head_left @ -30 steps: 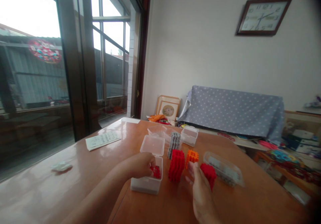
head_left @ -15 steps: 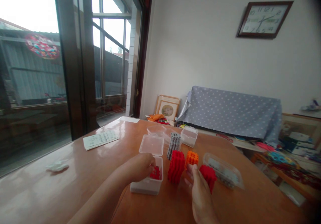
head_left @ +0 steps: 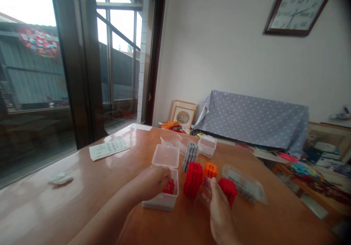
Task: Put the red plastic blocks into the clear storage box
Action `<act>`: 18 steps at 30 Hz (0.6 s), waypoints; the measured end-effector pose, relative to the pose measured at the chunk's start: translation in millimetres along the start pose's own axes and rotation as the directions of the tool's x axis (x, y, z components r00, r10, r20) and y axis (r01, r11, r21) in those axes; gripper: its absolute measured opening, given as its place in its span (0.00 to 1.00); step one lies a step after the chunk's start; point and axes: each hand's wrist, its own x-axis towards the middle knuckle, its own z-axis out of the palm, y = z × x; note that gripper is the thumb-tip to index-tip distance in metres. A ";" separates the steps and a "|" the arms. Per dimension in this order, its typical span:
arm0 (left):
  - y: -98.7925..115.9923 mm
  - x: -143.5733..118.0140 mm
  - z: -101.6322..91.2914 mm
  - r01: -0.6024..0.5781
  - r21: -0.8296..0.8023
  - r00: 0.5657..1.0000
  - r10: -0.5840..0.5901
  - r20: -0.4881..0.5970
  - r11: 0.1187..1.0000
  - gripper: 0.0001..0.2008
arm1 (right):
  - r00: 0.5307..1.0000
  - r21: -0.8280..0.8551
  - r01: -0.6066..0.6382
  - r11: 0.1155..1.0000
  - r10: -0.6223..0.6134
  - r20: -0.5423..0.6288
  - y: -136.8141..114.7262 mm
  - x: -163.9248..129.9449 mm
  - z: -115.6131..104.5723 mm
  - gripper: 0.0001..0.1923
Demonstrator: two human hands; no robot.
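Reaching forward across the wooden table (head_left: pixel 82 201), your left hand (head_left: pixel 152 181) enters the clear plastic box (head_left: pixel 161 197) from the near-left side, forearm stretched low over the tabletop and fingers curled around the small red block (head_left: pixel 169 187) inside it. That block sits at the box's far end, just under your fingertips; its studded red surface shows only in part. The box is shallow and transparent, and its hinged lid (head_left: pixel 166 156) stands open just beyond your left knuckles.

Your right hand (head_left: pixel 219 208) rises from the near edge with the fingers extended upward and loosely together; its fingertips lie against a second red block (head_left: pixel 228 191), though whether they actually grip it cannot be told.

Between the two hands stands a taller red stack (head_left: pixel 193 179), upright and ribbed. Just beyond your right fingertips sits an orange block (head_left: pixel 210 170). Farther out, past the stack, a grey stack (head_left: pixel 190 155) stands beside a small closed container (head_left: pixel 207 147). To the right of your right hand lies a clear oblong case (head_left: pixel 244 188). Well to the left of your left arm rests a sheet of paper (head_left: pixel 109 149).
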 end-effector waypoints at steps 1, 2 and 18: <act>-0.1 -1.3 0.1 -0.016 -0.025 1.000 0.016 0.002 1.000 0.12 | 1.000 0.001 -0.001 1.000 0.001 0.000 -0.9 -0.3 0.5 0.35; 0.3 -2.6 -0.1 -0.031 -0.054 0.999 0.032 0.014 0.998 0.12 | 1.000 0.002 0.001 1.000 -0.001 0.001 -1.8 -0.6 1.0 0.35; 12.2 -8.8 -7.6 -0.165 -0.084 0.967 0.178 0.182 0.983 0.07 | 0.997 0.008 -0.078 0.997 0.078 0.014 2.3 -0.1 6.3 0.34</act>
